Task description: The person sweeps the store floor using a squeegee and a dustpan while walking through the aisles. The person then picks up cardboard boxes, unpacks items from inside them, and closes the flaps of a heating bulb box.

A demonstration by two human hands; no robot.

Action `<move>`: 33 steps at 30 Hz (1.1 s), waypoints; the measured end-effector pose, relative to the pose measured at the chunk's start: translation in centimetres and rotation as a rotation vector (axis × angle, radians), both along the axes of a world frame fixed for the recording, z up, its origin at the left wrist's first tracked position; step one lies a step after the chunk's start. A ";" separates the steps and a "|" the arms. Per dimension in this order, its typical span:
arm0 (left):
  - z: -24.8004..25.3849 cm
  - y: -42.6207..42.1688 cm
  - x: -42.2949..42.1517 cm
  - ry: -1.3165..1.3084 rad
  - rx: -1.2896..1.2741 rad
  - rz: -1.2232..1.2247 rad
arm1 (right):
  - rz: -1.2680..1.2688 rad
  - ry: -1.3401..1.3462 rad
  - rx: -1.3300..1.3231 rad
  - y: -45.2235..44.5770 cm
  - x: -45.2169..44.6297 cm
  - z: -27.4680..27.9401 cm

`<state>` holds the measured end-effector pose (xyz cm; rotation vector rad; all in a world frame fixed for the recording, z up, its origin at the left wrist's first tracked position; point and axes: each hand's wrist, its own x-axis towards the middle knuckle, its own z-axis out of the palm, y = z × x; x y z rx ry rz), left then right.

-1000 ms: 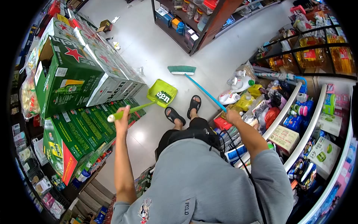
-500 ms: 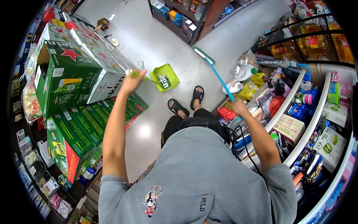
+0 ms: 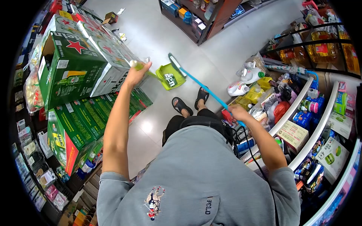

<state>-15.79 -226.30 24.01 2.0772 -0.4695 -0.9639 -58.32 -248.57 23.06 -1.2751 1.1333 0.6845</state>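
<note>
My left hand [image 3: 136,74] is closed around the handle of a lime-green dustpan [image 3: 179,78], whose pan lies on the grey floor ahead of my feet. White and dark lettering marks the pan. In my right hand [image 3: 241,113] is the blue stick of a broom [image 3: 203,86], gripped near its upper part. The broom's dark green bristle head sits at the right edge of the dustpan; whether it touches the rim I cannot tell.
Stacked green beer cartons [image 3: 73,71] stand close on my left. White detergent bottles [image 3: 238,88] and packed shelves [image 3: 298,147] line the right. A dark shelf unit [image 3: 196,22] stands ahead. Scraps and a small brown box [image 3: 110,17] lie on the floor at far left.
The broom head has swung left from the open floor to the dustpan's edge. My right hand has dropped slightly toward me. The dustpan stays in nearly the same place.
</note>
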 end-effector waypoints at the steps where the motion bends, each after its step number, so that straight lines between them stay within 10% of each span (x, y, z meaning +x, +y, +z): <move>1: 0.0 1.2 -0.2 -0.007 -0.001 0.005 | 0.057 0.038 -0.096 -0.6 0.9 2.0; 4: 0.4 4.2 -1.5 0.000 -0.046 0.094 | 0.470 -0.154 -0.483 -2.8 0.0 -5.4; 11: -0.6 6.2 -3.5 -0.078 -0.038 0.331 | 0.618 -0.049 -0.228 -0.2 5.8 -8.8; 13: -2.3 7.1 -2.9 -0.099 -0.061 0.340 | 0.288 0.080 -0.022 1.5 6.1 -5.0; 20: -0.6 10.1 -3.9 -0.024 -0.107 0.343 | 0.305 0.144 -0.087 -3.5 5.6 4.0; 33: -1.9 11.9 -4.1 -0.076 -0.035 0.316 | 0.248 0.138 0.035 2.5 9.5 -3.1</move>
